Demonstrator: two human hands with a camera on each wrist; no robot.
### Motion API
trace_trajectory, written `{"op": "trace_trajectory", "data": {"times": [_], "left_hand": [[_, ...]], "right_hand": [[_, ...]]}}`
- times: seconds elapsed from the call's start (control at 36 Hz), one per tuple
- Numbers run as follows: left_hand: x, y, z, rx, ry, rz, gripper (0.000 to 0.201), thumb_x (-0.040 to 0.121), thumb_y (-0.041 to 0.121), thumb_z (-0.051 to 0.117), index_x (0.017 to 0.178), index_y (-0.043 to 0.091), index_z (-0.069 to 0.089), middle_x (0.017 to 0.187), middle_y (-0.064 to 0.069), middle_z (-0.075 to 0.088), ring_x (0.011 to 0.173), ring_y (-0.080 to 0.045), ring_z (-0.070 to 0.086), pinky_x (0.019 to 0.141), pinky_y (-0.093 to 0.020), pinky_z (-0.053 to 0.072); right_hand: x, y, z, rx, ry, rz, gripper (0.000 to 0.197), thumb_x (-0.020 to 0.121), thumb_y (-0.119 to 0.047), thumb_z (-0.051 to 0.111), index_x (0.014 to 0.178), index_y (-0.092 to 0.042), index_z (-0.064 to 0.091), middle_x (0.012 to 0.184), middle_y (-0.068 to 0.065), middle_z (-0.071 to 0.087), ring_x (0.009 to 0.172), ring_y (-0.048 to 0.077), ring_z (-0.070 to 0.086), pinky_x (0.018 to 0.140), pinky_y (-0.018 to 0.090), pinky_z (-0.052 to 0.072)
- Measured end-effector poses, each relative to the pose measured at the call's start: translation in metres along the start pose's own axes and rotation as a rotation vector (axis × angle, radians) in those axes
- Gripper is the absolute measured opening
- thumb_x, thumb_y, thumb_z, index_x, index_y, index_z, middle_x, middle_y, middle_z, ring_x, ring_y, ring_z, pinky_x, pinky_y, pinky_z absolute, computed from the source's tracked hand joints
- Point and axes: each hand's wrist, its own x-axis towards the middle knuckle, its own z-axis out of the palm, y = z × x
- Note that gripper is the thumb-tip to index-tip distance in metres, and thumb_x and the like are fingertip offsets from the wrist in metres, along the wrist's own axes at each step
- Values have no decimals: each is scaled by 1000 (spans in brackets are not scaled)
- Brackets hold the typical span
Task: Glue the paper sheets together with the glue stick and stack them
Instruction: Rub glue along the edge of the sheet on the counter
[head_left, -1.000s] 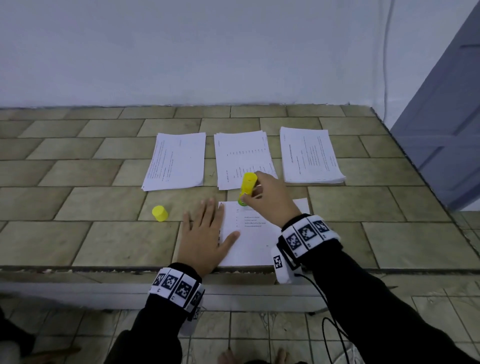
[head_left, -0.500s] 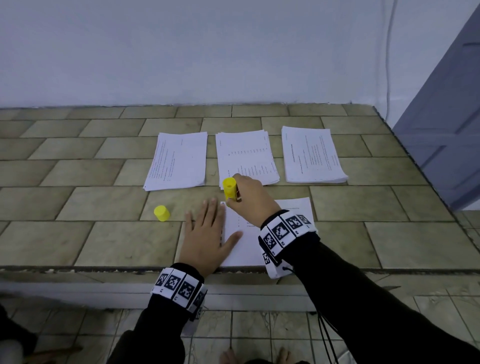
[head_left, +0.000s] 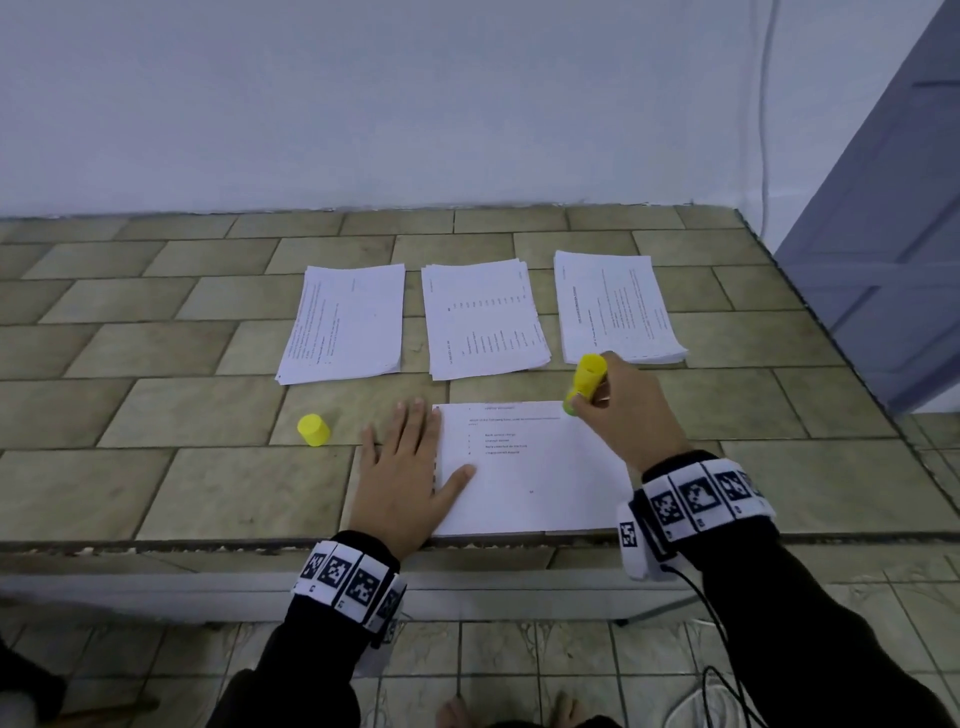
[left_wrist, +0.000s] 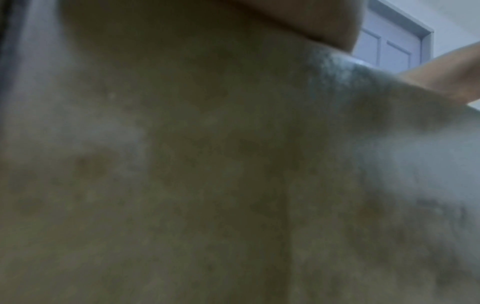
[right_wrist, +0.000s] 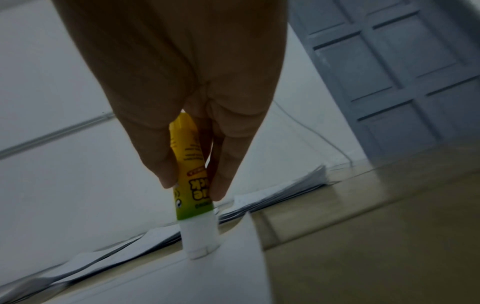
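The right hand (head_left: 626, 415) is reaching forward over the tiled counter (head_left: 156, 467), its grip closed around the yellow glue stick (head_left: 586, 382), with fingers (right_wrist: 228, 164) and thumb pinching the barrel on opposite sides. The stick is standing nearly upright, its white glue end pressing on the far right corner of the near paper sheet (head_left: 530, 483). The left hand (head_left: 402, 475) is lying flat with fingers straight and spread, holding nothing, palm on the counter and thumb resting on the sheet's left edge. The yellow cap (head_left: 313, 430) is standing on the counter left of that hand. Three paper piles are lying side by side farther back: left (head_left: 345, 322), middle (head_left: 483, 317) and right (head_left: 615, 306).
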Motion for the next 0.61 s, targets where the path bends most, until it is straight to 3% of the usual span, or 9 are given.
{"op": "trace_trajectory", "data": {"times": [0.17, 0.33, 0.47, 0.56, 0.61], "left_hand": [[-1, -1, 1, -1, -12, -6, 99, 81, 79, -4, 158, 18, 0, 165, 0, -9, 150, -17, -16, 120, -48, -13], [-2, -1, 0, -1, -14, -3, 107, 75, 84, -14, 158, 18, 0, 165, 0, -10, 150, -17, -15, 120, -49, -12], [-1, 1, -2, 14, -30, -13, 114, 70, 91, -9, 158, 18, -1, 165, -1, -10, 151, -18, -13, 120, -50, -11], [-1, 1, -3, 15, -37, -18, 112, 71, 90, -2, 158, 19, -3, 165, -1, -11, 151, -18, -14, 121, -51, -9], [-1, 0, -2, 21, -44, -13, 113, 70, 91, -7, 157, 20, -6, 165, 0, -13, 151, -17, -15, 121, -51, -10]], "right_hand": [[-2, 19, -16, -28, 68, 38, 13, 83, -5, 64, 83, -3, 52, 81, 12, 63, 80, 28, 62, 72, 41, 51], [-1, 5, -5, 21, 100, -27, 16, 83, -11, 65, 84, -9, 49, 84, 9, 60, 79, 25, 60, 75, 47, 53], [-10, -35, 20, 129, -99, -137, 15, 84, -16, 66, 80, -17, 51, 87, 4, 59, 80, 15, 63, 76, 39, 56], [-16, -55, 38, 110, -243, -206, 14, 87, -17, 65, 89, -17, 51, 95, 3, 58, 86, 16, 61, 79, 37, 55], [-18, -64, 51, 77, -277, -246, 16, 87, -19, 65, 96, -18, 51, 98, 2, 56, 88, 17, 60, 81, 37, 54]]}}
